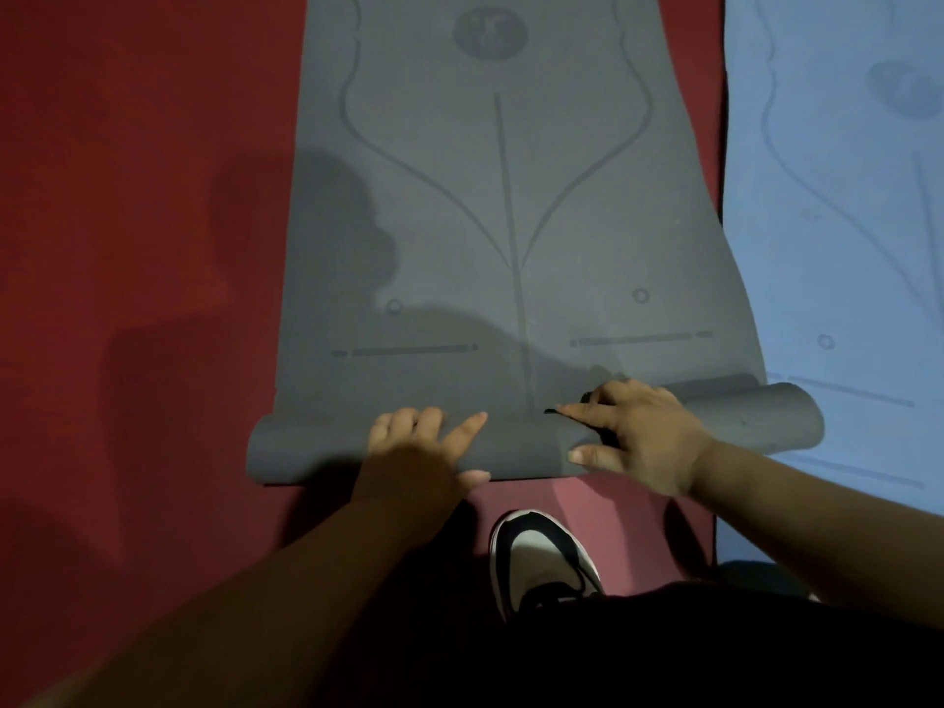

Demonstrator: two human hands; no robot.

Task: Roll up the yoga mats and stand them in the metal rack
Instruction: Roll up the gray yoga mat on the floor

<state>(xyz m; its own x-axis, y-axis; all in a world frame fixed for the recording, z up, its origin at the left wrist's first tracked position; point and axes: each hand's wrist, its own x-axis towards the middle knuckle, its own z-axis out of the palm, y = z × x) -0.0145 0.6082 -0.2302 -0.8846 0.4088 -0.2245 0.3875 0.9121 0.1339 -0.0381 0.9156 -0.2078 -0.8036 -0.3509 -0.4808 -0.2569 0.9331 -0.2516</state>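
Left hand (419, 447) and right hand (636, 436) grasp the grey yoga mat (485, 222) at its rolled end, fingers (462, 426) curled over it. Beyond the fingers the mat lies flat. Uneven pushing could skew the roll.

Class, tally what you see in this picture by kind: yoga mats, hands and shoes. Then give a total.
Yoga mats: 2 (grey mat, blue mat)
Hands: 2 (left hand, right hand)
Shoes: 1 (shoe)
Total: 5
The red surface underneath could be floor or another mat, so it is not counted.
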